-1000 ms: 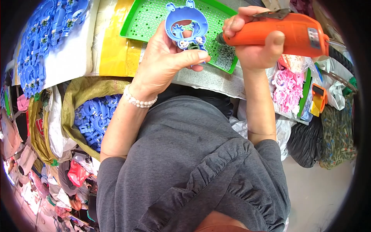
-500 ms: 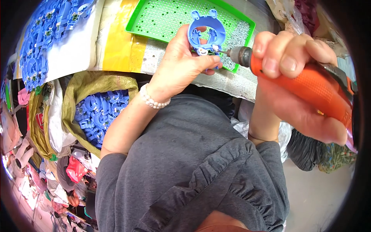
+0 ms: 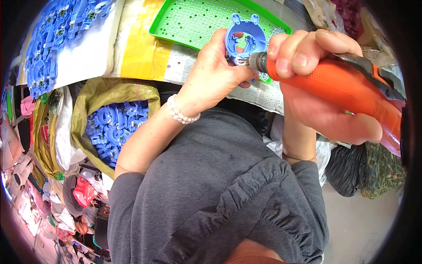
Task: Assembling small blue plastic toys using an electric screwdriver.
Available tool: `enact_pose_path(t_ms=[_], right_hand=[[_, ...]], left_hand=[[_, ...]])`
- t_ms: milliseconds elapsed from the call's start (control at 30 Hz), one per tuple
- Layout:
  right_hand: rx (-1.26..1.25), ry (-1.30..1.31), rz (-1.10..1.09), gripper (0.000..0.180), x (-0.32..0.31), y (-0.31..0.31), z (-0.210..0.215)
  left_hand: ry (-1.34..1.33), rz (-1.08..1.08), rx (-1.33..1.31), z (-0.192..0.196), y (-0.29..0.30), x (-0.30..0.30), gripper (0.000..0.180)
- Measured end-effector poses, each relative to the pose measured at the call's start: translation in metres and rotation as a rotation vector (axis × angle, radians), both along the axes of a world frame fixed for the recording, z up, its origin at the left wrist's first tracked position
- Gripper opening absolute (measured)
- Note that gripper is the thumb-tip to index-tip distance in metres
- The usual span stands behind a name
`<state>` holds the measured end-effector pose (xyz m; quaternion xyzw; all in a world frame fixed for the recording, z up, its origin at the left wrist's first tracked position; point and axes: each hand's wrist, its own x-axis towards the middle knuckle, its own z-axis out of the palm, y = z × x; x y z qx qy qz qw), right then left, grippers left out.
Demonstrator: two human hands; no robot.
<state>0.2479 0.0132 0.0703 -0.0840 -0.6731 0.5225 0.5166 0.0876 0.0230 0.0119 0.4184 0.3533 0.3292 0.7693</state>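
My left hand (image 3: 215, 72) grips a blue plastic ring-shaped part (image 3: 259, 36) by its lower left side, its two small ears pointing up. In my right hand (image 3: 318, 83) is an orange electric screwdriver (image 3: 347, 90), fingers wrapped around its body. The screwdriver's tip meets the lower edge of the blue part, close to my left fingers; the exact contact point is hard to make out. Behind the part lies a green perforated tray (image 3: 193, 26), with small silvery screws (image 3: 277, 31) at its right end, now mostly hidden by my hand and the part.
An open woven sack (image 3: 83, 110) full of similar blue parts (image 3: 116, 127) stands left of my arm, below the table edge. More blue parts (image 3: 57, 37) lie in rows on a white board (image 3: 88, 57) at the far left. A black bag (image 3: 347, 169) sits at the right.
My left hand has shifted slightly right with the blue part. My right hand has moved left, bringing the screwdriver further in against the part's lower edge.
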Motion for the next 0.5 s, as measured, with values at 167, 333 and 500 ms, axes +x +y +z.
enact_pose_path(t_ms=[167, 333, 500], right_hand=[[-0.133, 0.08, -0.196, 0.1, -0.007, -0.013, -0.006], [0.065, -0.029, -0.034, 0.095, -0.003, 0.003, -0.006], [0.011, 0.059, -0.215, 0.097, -0.008, -0.008, -0.011]], left_hand=[[0.028, 0.041, -0.006, 0.003, -0.003, 0.004, 0.044], [0.072, 0.074, 0.037, -0.002, -0.006, 0.004, 0.037], [0.012, 0.092, 0.25, -0.02, -0.001, 0.007, 0.026]])
